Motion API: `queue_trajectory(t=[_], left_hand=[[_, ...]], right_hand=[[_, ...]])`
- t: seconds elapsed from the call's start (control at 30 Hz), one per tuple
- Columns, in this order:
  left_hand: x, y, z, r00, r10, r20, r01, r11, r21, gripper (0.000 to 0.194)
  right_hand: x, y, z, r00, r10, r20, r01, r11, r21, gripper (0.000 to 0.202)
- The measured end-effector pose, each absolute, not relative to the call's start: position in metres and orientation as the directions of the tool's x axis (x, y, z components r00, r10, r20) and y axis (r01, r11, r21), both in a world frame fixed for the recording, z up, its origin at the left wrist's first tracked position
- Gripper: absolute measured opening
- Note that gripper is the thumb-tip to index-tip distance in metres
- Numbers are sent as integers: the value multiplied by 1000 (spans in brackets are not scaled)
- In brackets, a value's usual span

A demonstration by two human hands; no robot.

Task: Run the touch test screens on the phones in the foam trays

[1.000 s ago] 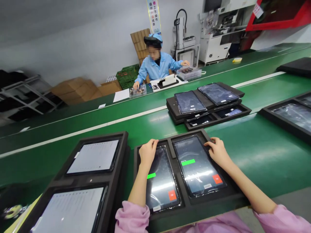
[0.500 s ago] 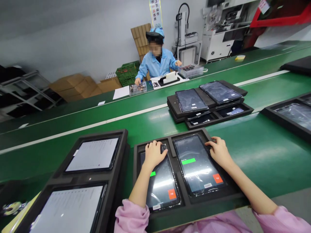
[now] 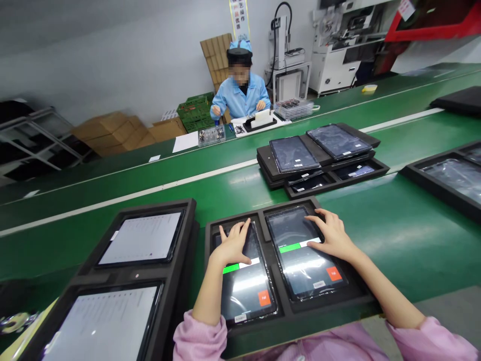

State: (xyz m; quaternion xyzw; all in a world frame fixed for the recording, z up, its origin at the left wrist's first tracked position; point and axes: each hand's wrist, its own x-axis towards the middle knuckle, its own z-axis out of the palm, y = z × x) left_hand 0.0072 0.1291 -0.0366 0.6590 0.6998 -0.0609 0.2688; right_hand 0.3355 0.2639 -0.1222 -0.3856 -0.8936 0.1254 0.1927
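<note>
Two film-covered tablets lie side by side in a black foam tray [image 3: 267, 250] in front of me. My left hand [image 3: 233, 244] is over the upper part of the left tablet [image 3: 248, 291], fingers spread, thumb near its bar, which is part green and part white. Over the right edge of the right tablet [image 3: 306, 273] is my right hand [image 3: 330, 234], fingers apart, its thumb at the white part of a similar bar. Both screens show a red-orange square near the bottom. Neither hand holds anything; whether the fingertips touch the glass I cannot tell.
At left, another foam tray [image 3: 178, 240] holds two tablets with white screens. Stacked trays with dark tablets [image 3: 295, 154] stand behind, and one more tray [image 3: 421, 175] lies at right. Across the green belt [image 3: 221, 188], a person in blue [image 3: 242, 98] sits near small parts.
Both hands have shifted on the tablets, with the fingers spread wider and the right hand further over its screen. White sections now show beside the green bars. The person opposite has moved both hands.
</note>
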Motion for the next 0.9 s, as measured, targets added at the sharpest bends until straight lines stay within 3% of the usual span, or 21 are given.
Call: queue_trajectory(t=[0.2,0.33,0.47,0.57,0.67,0.9], left_hand=[[1,131,-38,2,888,-459,943,151,296,116],[7,134,-38,-48,903,-426,941,184,284,103],[25,141,-40,-209,924,-320,930,289,226,68],[40,146,-42,-308,922,-236,920,351,173,50],[50,148,-43,-335,924,-184,923,361,131,51],[59,151,-46,-382,914,-135,915,395,87,52]], right_hand=[[340,274,-135,-514,799,312,674,601,-430,36],[338,270,-132,-540,784,305,673,621,-403,43],[335,265,-127,-549,778,306,666,628,-402,58],[336,266,-130,-474,820,322,691,573,-441,45],[336,269,-137,-397,861,316,742,504,-442,33],[336,272,-140,-388,870,304,756,489,-435,41]])
